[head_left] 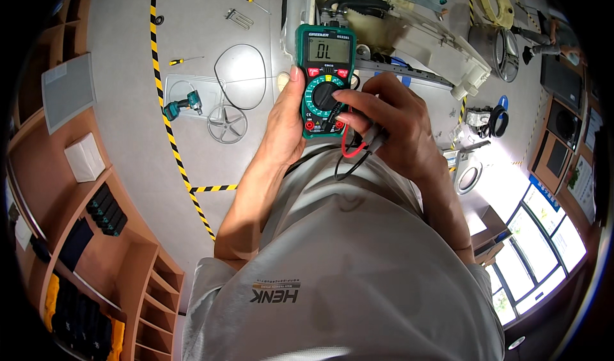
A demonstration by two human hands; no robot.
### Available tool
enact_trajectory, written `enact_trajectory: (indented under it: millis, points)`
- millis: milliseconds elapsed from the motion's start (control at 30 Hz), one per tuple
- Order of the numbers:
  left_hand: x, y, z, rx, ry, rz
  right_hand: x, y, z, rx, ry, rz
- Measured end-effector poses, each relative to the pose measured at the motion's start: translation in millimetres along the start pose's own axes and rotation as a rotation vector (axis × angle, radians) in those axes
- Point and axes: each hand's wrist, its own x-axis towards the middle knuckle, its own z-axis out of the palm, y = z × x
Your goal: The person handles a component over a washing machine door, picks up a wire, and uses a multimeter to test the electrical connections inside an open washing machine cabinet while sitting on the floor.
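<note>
Head view shows 2 bare hands and 1 multimeter, held up before the person's grey shirt (348,246), above the floor, at the upper middle. Its casing is green and black, its screen lit grey with dark characters; below sit 2 red buttons, 1 yellow button and 1 round black dial in a teal ring, with red-ringed sockets along the bottom. The multimeter (318,73) stands with its face to the camera. The left hand (286,118) grips its left edge, thumb along the side, the other fingers mostly hidden. The right hand (400,121) has its thumb and index finger close together at the dial and a black plug; I cannot tell which of these they press. 2 test leads, 1 red lead (344,145) and 1 black lead (338,175), loop below that hand. On the floor at the left lie 2 yellow-handled screwdrivers (177,62), 1 heating element (240,19), 1 black belt (265,83), 1 spoked pulley (227,123) and 1 teal power tool (190,104); 1 metal drum (502,49) is at the upper right.
</note>
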Motion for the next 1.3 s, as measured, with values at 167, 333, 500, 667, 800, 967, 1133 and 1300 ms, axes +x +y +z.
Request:
enact_trajectory:
  millis: [167, 333, 500, 667, 800, 967, 1133, 1300]
  points:
    - [-2.0, 3.5, 4.1, 0.032, -0.016, -0.056, 2.4, -6.0, 0.8, -0.212, 0.007, -0.110]
    - [-5.7, 4.4, 2.7, 0.046, -0.061, -0.107, 3.5, 0.9, 0.6, -0.249, 0.012, -0.291]
    - [-7.1, 4.5, 5.2, 0.070, -0.069, -0.132, 3.7, 1.7, -2.4, -0.251, -0.032, -0.372]
    - [-8.4, 2.6, 5.1, 0.052, -0.061, -0.138, 1.8, 3.3, 3.2, -0.230, 0.001, -0.391]
    - [-8.0, 1.2, 3.4, 0.047, -0.029, -0.159, 1.5, 6.8, 6.6, -0.198, -0.012, -0.382]
    - [-7.0, 1.6, 4.3, 0.037, -0.023, -0.154, 1.5, 5.1, 6.3, -0.185, 0.003, -0.365]
    - [-5.5, 2.7, 1.5, 0.040, -0.051, -0.159, 2.3, 3.8, 6.1, -0.197, 0.006, -0.338]
    - [-4.7, 3.6, 0.6, 0.078, -0.078, -0.140, -0.6, -0.3, 4.6, -0.201, -0.016, -0.305]
